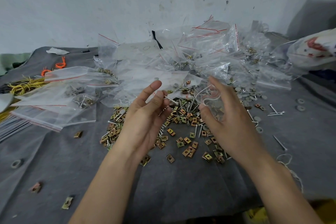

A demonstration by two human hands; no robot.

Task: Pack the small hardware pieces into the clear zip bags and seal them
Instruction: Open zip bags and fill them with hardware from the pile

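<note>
— Where's the bag?
— The right hand (227, 120) curls round the bag (209, 98), just above the heap of clips and screws (181, 114). It's floppy, slick film, so I'd hold it by the mouth
— And the left hand (145, 114)?
— It pinches one screw (170, 100), which looks light and stiff. Best gripped at the shank

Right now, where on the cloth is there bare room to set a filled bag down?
Barest: the gray cloth between the forearms, below the clip pile. Also near-left, below the stacked empty bags, with only stray clips. Crowded: the heap of bags by the wall and the clip pile itself.
</note>
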